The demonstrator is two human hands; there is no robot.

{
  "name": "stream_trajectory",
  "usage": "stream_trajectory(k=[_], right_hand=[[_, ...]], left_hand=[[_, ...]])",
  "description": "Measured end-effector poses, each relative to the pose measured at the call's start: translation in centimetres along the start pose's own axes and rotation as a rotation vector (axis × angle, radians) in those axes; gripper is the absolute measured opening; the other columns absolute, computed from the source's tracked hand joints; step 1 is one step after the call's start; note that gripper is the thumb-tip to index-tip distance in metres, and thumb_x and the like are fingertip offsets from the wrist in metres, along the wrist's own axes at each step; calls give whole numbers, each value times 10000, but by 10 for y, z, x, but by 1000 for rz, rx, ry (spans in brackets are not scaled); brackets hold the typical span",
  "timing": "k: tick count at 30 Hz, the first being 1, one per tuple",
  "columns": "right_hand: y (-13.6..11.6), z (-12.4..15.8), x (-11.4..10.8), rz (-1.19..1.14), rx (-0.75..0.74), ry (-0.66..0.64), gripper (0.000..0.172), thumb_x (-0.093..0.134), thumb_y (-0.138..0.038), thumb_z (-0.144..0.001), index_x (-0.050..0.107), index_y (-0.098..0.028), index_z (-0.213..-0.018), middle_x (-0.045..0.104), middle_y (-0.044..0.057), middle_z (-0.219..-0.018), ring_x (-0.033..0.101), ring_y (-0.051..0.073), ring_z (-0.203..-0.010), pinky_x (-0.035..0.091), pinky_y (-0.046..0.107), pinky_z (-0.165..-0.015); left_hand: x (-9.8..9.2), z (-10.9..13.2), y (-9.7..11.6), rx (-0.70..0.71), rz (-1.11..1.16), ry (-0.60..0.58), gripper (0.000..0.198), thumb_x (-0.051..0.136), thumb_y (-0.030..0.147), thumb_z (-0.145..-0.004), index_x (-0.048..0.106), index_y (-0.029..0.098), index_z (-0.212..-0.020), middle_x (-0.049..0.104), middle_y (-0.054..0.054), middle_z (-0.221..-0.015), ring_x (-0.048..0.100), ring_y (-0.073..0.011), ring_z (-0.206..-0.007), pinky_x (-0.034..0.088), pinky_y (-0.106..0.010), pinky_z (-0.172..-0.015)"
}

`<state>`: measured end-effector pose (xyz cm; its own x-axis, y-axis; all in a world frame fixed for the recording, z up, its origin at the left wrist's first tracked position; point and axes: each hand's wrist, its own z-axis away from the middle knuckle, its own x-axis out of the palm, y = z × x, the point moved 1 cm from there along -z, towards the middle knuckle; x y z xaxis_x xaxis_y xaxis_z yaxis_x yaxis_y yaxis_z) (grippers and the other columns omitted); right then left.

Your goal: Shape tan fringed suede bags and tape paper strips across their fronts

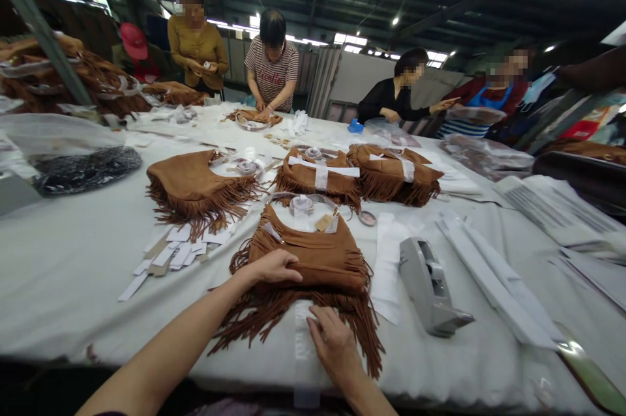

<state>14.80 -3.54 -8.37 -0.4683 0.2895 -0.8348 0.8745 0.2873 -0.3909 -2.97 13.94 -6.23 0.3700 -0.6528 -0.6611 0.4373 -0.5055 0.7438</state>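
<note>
A brown suede fringed handbag [313, 250] lies flat before me, its strap wrapped in a pale coil [302, 205] at the top beside a tan tag [323, 223]. Across the bag's lower front rests my left hand [276, 267], fingers stretched out, pressing on the suede. A translucent white strip [304, 357] runs from beneath the fringe over the table's front edge. My right hand [336, 341] pinches this strip near its upper end, just below the bag body. Fringe strands spread to both sides of the strip.
More fringed bags [200, 181] lie beyond, two with paper bands [323, 175]. A grey tape dispenser [430, 285] and long paper strips [493, 279] are at right. Small white tags [178, 253] lie at left. Several co-workers stand around the white-covered table [73, 259].
</note>
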Motion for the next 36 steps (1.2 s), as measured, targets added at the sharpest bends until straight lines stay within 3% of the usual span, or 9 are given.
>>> stream_trajectory(k=[3, 8, 14, 18, 20, 22, 26, 32, 36], right_hand=[[-9, 7, 17, 132, -127, 48, 341, 383, -154, -931, 546, -198, -1226, 640, 110, -1045, 617, 191, -911, 506, 315, -781], [-18, -28, 30, 299, -457, -54, 463, 408, -124, -918, 450, -282, -1352, 556, 111, -1270, 511, 234, -1147, 420, 410, -947], [-29, -63, 45, 215, -595, -127, 330, 463, -179, -913, 545, -271, -1218, 616, 77, -1102, 554, 209, -939, 460, 378, -835], [-31, -58, 54, -150, -539, -86, 249, 394, -127, -886, 579, -193, -1038, 633, 87, -1053, 568, 185, -964, 477, 328, -831], [-32, -52, 58, -279, -460, -94, 270, 361, -101, -845, 563, -178, -1007, 644, 80, -997, 581, 166, -939, 482, 292, -820], [-35, -48, 62, -343, -330, -136, 255, 346, -94, -808, 553, -188, -926, 641, 49, -864, 591, 150, -829, 482, 257, -747], [-55, -29, 65, -390, -91, -158, 233, 307, -80, -774, 497, -213, -788, 593, 13, -694, 553, 135, -638, 435, 234, -606], [-91, 24, 76, -311, -209, -129, 154, 393, -145, -638, 480, -223, -739, 566, 17, -622, 521, 173, -597, 424, 316, -640], [-95, 27, 77, -123, -243, -220, 130, 467, -170, -658, 512, -248, -751, 608, 8, -668, 545, 180, -647, 440, 314, -633]], left_hand=[[-4, -5, -1, 9, 67, -40, 390, 570, 521, -772, 464, 173, -629, 355, 66, -569, 339, -95, -546, 240, -236, -504], [-13, -14, 5, 43, 142, -127, 445, 514, 570, -798, 433, 176, -607, 317, 68, -560, 278, -84, -520, 221, -237, -477], [-13, -20, 5, 76, 146, -146, 473, 525, 578, -793, 448, 168, -571, 322, 66, -526, 280, -79, -497, 239, -228, -452], [-13, -25, -1, 96, 86, -59, 494, 393, 555, -883, 575, 146, -673, 466, 28, -570, 402, -107, -533, 337, -232, -498], [-13, -30, -5, 128, 38, 7, 490, 303, 490, -934, 630, 137, -844, 599, -27, -744, 522, -149, -687, 425, -252, -630], [-10, -37, -12, 183, -19, 16, 414, 333, 429, -939, 631, 153, -1020, 646, -78, -1012, 562, -189, -928, 442, -289, -823], [6, -48, -28, 261, -154, -81, 342, 477, 395, -883, 621, 235, -1149, 517, -81, -1356, 461, -238, -1206, 334, -359, -1031], [19, -51, -46, 243, -321, -102, 392, 412, 398, -917, 520, 343, -1290, 354, -9, -1498, 384, -277, -1255, 222, -442, -1074], [19, -50, -44, 242, -392, -92, 410, 418, 395, -916, 489, 356, -1318, 328, -3, -1511, 392, -268, -1236, 253, -415, -1046]])
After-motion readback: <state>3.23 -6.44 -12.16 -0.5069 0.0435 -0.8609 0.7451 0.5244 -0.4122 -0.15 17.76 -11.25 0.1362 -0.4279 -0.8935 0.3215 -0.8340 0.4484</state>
